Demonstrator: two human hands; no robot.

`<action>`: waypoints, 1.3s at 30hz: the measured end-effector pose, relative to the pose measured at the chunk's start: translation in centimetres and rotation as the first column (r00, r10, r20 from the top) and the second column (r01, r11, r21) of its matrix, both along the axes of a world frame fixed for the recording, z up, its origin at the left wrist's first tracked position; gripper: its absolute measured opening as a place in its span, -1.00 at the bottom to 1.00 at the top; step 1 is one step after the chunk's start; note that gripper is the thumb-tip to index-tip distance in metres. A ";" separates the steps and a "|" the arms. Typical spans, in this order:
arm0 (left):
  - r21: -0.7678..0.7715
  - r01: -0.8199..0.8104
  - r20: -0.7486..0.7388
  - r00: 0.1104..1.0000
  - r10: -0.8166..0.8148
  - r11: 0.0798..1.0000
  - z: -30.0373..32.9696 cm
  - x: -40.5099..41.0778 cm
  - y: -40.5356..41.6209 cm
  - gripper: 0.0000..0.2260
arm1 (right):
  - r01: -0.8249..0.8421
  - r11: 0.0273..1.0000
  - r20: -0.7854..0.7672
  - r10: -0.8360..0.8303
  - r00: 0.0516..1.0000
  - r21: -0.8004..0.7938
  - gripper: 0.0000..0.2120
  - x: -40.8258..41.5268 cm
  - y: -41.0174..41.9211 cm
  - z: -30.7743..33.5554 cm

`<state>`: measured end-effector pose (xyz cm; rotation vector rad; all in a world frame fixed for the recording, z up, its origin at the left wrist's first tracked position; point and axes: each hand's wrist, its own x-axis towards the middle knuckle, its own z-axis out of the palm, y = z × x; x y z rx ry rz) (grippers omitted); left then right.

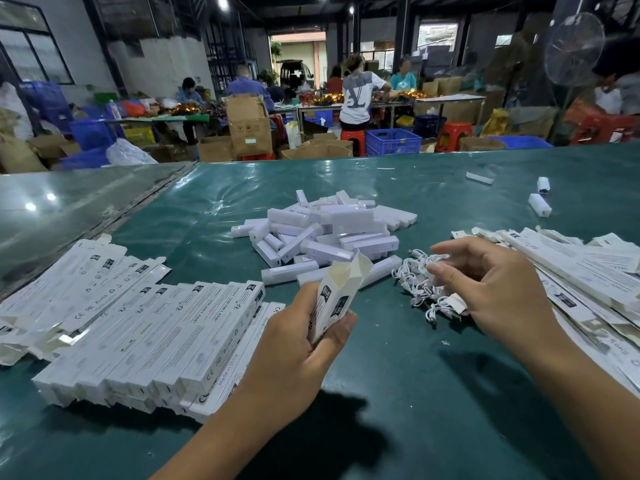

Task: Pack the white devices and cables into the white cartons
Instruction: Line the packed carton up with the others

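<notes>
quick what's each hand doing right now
Left hand: grips an open white carton, its open end up.
Right hand: fingers curled over the pile of white cables; cannot tell whether it is pinching one.

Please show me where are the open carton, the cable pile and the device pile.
open carton [341,289]: head view, its printed side.
cable pile [417,278]: head view, middle of tangle.
device pile [332,230]: head view, pile centre.

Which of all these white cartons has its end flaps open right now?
The carton gripped upright in the left hand; its top flaps gape open.
</notes>
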<state>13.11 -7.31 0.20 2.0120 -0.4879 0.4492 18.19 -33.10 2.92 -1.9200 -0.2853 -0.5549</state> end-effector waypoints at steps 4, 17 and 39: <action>-0.062 0.011 -0.024 1.000 -0.013 0.998 0.0 -0.1 -0.1 -0.73 | 0.096 0.992 -0.052 -0.101 0.994 -0.082 -0.82 0.7 -0.9 -0.5; -0.295 0.016 -0.096 0.994 -0.046 0.955 0.0 0.1 -0.4 -0.80 | 0.120 0.566 -0.193 -0.461 0.866 -0.816 -0.53 2.2 -2.5 -2.4; -0.276 0.007 -0.152 0.987 -0.051 0.961 -0.3 0.0 -1.0 -0.78 | 0.029 0.355 -0.034 -0.170 0.985 -0.935 -0.87 2.7 -1.4 -3.1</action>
